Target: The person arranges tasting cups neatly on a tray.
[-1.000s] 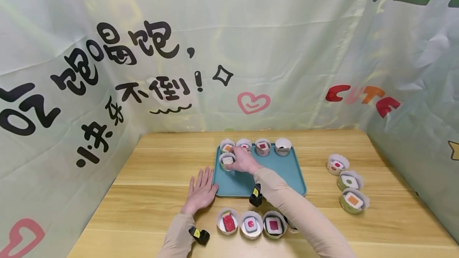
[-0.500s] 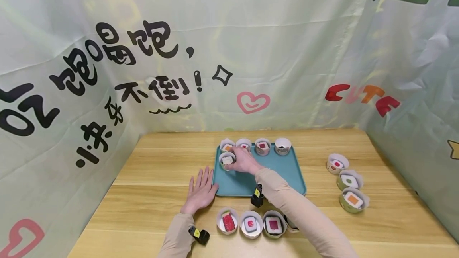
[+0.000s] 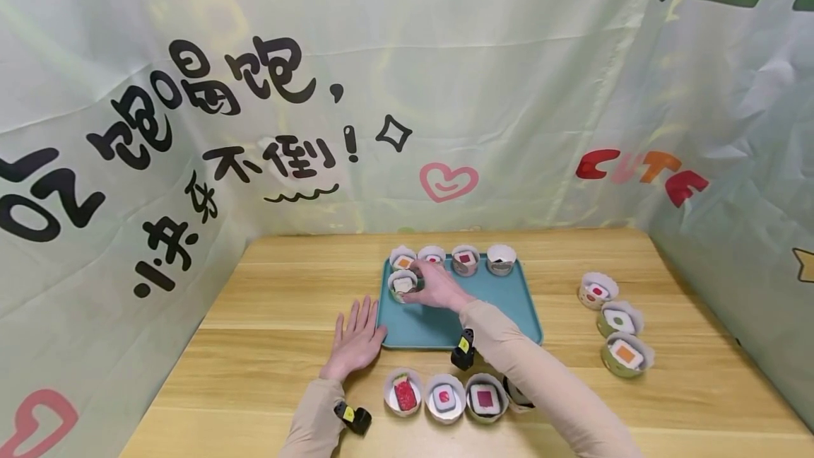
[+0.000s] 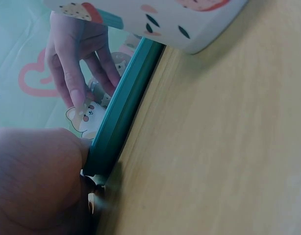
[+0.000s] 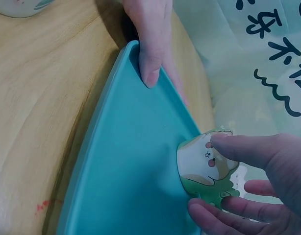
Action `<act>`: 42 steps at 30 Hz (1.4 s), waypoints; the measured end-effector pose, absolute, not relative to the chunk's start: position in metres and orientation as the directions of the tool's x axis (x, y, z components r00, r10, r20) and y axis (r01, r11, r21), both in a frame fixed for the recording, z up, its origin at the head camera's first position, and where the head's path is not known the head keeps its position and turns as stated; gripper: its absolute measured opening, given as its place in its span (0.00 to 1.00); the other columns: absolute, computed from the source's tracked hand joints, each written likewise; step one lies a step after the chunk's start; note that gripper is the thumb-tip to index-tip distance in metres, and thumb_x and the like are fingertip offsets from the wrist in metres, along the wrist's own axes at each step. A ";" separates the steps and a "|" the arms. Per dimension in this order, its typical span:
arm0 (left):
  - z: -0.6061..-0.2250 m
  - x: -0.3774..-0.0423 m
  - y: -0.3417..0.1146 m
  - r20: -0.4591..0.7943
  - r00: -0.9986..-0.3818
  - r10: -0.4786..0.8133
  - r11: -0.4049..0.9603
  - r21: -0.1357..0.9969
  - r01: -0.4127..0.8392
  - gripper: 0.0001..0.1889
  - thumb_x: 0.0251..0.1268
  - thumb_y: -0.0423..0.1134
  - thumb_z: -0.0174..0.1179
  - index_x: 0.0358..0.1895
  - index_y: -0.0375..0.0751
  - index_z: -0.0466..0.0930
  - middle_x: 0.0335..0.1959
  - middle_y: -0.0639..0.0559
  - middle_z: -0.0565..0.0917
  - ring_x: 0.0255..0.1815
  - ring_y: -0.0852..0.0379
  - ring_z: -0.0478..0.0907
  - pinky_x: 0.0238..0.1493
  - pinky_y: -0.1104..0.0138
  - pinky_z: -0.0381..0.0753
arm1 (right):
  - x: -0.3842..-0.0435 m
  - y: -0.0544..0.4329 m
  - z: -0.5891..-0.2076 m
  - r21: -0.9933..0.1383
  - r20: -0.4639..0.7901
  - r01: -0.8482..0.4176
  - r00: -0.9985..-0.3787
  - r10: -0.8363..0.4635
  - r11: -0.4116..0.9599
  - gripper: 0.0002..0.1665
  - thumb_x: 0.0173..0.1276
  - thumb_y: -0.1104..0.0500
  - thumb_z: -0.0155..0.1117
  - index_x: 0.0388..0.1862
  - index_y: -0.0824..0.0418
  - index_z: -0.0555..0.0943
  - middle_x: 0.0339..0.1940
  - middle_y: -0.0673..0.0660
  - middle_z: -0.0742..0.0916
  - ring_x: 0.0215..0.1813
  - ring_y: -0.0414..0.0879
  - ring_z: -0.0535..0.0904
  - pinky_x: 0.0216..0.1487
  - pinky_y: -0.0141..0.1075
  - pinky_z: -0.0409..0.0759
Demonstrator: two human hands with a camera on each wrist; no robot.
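A blue-green tray (image 3: 426, 327) lies on the wooden table. My right hand (image 3: 441, 287) is over its left part, thumb and fingers spread loosely around a green paper cup (image 3: 403, 287) with a cartoon dog print. This cup stands upright on the tray and holds a white-topped sushi-like piece. In the right wrist view the thumb overlaps the cup (image 5: 204, 164) near its rim; the fingers are spread beside it. Resting on the table with fingers straight, my left hand (image 3: 356, 345) has its thumb on the tray's left edge, seen in the right wrist view.
Along the tray's back edge stand several cups, including one with an orange-centred piece (image 3: 403, 259) and a white one (image 3: 501, 260). More cups, one with a red piece (image 3: 404, 394), line the near side. At right stand three cups, the nearest green (image 3: 626, 355).
My right hand has loosened from the green cup and shifted slightly right, leaving the cup in place on the tray. The left hand has not moved.
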State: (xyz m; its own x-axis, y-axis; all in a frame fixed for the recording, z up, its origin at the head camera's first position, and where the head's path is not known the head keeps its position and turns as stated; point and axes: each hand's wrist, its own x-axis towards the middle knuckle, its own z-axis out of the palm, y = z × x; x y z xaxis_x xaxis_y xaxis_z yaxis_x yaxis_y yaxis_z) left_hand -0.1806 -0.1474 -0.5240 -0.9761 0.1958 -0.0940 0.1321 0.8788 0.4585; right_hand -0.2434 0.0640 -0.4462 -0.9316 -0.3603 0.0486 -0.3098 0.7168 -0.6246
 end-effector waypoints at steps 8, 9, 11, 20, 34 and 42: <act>-0.523 -0.180 -0.147 -0.095 -0.976 0.197 0.875 0.465 0.131 0.34 0.81 0.53 0.36 0.82 0.43 0.46 0.85 0.47 0.42 0.86 0.43 0.35 0.82 0.42 0.28 | -0.240 0.079 -0.441 -0.634 0.070 -0.329 -0.926 -0.372 0.700 0.39 0.59 0.51 0.78 0.66 0.63 0.76 0.53 0.63 0.84 0.54 0.56 0.80 0.54 0.51 0.79; -0.522 -0.180 -0.147 -0.097 -0.976 0.197 0.877 0.463 0.130 0.34 0.81 0.53 0.36 0.82 0.43 0.46 0.85 0.48 0.42 0.86 0.43 0.35 0.82 0.43 0.28 | -0.239 0.081 -0.440 -0.636 0.070 -0.330 -0.925 -0.374 0.697 0.40 0.59 0.51 0.78 0.67 0.64 0.75 0.54 0.64 0.84 0.55 0.57 0.80 0.55 0.52 0.79; -0.522 -0.180 -0.146 -0.099 -0.975 0.197 0.877 0.462 0.130 0.34 0.81 0.53 0.36 0.82 0.43 0.45 0.85 0.47 0.42 0.86 0.43 0.35 0.82 0.43 0.28 | -0.237 0.085 -0.438 -0.646 0.058 -0.317 -0.928 -0.369 0.695 0.41 0.60 0.50 0.77 0.69 0.64 0.73 0.57 0.65 0.84 0.59 0.58 0.80 0.58 0.53 0.78; -0.523 -0.180 -0.146 -0.099 -0.975 0.197 0.878 0.461 0.131 0.34 0.81 0.53 0.36 0.82 0.43 0.46 0.85 0.48 0.42 0.86 0.43 0.35 0.82 0.43 0.28 | -0.233 0.108 -0.430 -0.699 0.041 -0.290 -0.929 -0.369 0.654 0.39 0.63 0.53 0.75 0.69 0.65 0.72 0.59 0.67 0.82 0.50 0.56 0.86 0.50 0.48 0.84; -0.522 -0.180 -0.147 -0.107 -0.975 0.195 0.877 0.463 0.125 0.34 0.81 0.53 0.35 0.82 0.43 0.45 0.85 0.47 0.41 0.86 0.43 0.33 0.82 0.43 0.27 | -0.225 0.148 -0.422 -0.761 0.103 -0.294 -0.935 -0.339 0.578 0.37 0.64 0.54 0.74 0.69 0.64 0.72 0.58 0.70 0.82 0.51 0.59 0.85 0.49 0.47 0.85; -0.525 -0.181 -0.148 -0.096 -0.975 0.200 0.877 0.460 0.135 0.34 0.81 0.53 0.36 0.82 0.43 0.46 0.85 0.48 0.42 0.86 0.43 0.35 0.82 0.43 0.28 | -0.225 0.172 -0.417 -0.808 0.140 -0.277 -0.947 -0.288 0.520 0.35 0.63 0.57 0.74 0.67 0.66 0.74 0.57 0.74 0.83 0.45 0.59 0.85 0.44 0.39 0.85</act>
